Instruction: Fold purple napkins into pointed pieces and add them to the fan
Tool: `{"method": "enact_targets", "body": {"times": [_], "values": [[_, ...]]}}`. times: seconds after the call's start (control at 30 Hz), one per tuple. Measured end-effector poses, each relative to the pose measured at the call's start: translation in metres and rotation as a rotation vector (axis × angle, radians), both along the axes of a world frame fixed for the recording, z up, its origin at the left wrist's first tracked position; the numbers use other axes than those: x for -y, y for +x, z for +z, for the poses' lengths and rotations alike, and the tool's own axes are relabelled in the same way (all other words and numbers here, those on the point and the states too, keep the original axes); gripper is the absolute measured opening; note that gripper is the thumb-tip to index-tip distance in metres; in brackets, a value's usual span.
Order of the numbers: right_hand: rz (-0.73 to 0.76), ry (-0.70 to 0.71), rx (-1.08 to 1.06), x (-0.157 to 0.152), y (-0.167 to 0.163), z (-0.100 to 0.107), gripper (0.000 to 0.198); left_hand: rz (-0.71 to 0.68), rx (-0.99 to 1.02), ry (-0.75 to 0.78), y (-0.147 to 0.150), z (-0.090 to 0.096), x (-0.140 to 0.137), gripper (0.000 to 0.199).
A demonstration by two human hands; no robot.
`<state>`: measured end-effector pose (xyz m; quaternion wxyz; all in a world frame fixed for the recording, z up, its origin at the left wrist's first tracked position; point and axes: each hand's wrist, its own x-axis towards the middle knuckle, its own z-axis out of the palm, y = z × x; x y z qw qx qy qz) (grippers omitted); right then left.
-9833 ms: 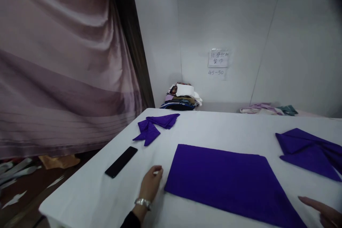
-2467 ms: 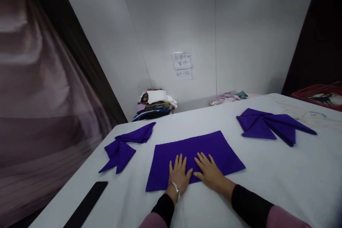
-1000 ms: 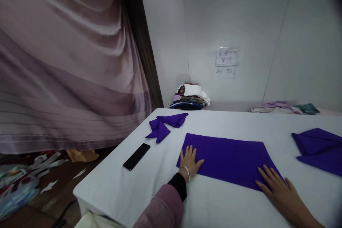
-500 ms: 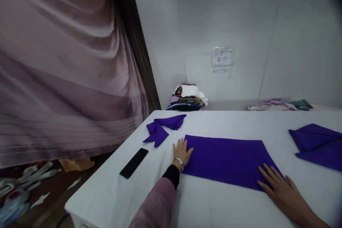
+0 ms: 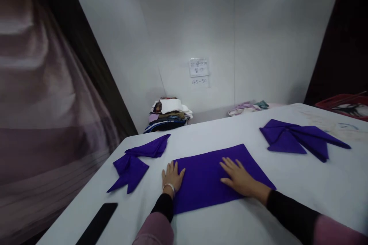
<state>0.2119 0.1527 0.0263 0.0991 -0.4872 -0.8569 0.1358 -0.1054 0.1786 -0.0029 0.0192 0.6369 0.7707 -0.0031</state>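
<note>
A purple cloth napkin [image 5: 201,187] lies flat on the white table in front of me, its right edge slanting. My left hand [image 5: 172,178] rests on its left edge, fingers spread, a bracelet round the wrist. Over the middle-right of the napkin my right hand [image 5: 237,178] lies palm down with the fingers stretched out. Neither hand grips anything. One folded purple napkin [image 5: 133,166] sits to the left, its points spread out. Another folded purple napkin [image 5: 296,136] lies at the back right.
A black phone [image 5: 99,222] lies near the left edge of the white table [image 5: 218,222]. Behind the table is a stack of folded clothes [image 5: 168,115], with more cloth [image 5: 244,108] to its right. A red basket [image 5: 342,101] stands at the far right. Curtain [image 5: 43,122] hangs at left.
My right hand has moved left from the napkin's slanted right edge toward its middle. My left hand stays at the left edge. The view has turned to the right.
</note>
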Motion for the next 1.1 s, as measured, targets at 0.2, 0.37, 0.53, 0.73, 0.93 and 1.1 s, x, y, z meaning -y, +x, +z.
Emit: {"method": "enact_targets", "body": {"times": [0.2, 0.37, 0.53, 0.73, 0.93, 1.1], "values": [[0.249, -0.079, -0.109, -0.02, -0.107, -0.008, 0.075, -0.005, -0.011, -0.013, -0.003, -0.001, -0.004, 0.066], [0.214, -0.072, -0.086, -0.054, -0.093, -0.024, 0.075, 0.006, -0.022, -0.023, -0.003, -0.001, -0.005, 0.066], [-0.211, -0.064, 0.059, -0.09, 0.022, -0.03, 0.069, 0.003, -0.019, -0.013, -0.003, 0.0, -0.004, 0.065], [-0.511, -0.004, 0.191, -0.088, 0.123, -0.044, 0.06, 0.008, -0.014, -0.012, -0.003, 0.0, -0.005, 0.062], [-0.476, 0.077, 0.134, -0.081, 0.135, -0.048, 0.05, 0.004, -0.009, -0.006, -0.003, 0.001, -0.005, 0.063], [-0.495, 0.066, 0.064, -0.094, 0.13, -0.04, 0.043, 0.015, -0.013, 0.004, -0.003, -0.002, -0.005, 0.062]]}}
